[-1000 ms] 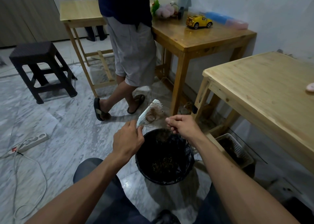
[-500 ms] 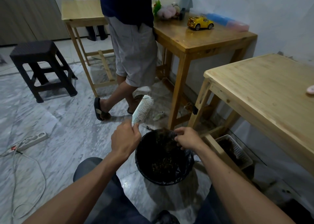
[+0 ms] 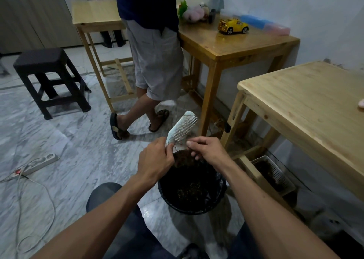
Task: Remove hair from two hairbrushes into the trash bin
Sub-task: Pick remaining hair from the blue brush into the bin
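- A black trash bin (image 3: 192, 188) is seen on the marble floor between the seated person's knees, lined with a dark bag and holding dark clumps of hair.
- Just above the bin's far rim, at its 12 o'clock, the left hand (image 3: 155, 160) is closed around the handle of a white hairbrush (image 3: 182, 128).
- The brush's long axis runs from the left hand up toward 1 o'clock, handle low and head high, with the bristles turned toward 3 o'clock, facing the right hand.
- The right hand (image 3: 206, 150) is held at 3 o'clock from the left, just beside the lower bristles; its fingers (image 3: 194, 141) are loosely curled, thumb and forefinger drawn near each other, and whether strands are pinched cannot be told.
- A few thin strands are visible at the base of the bristles, at 9 o'clock from the right fingertips.
- The right hand is judged the nearer to the hair; a short reach toward 9 o'clock would meet it.
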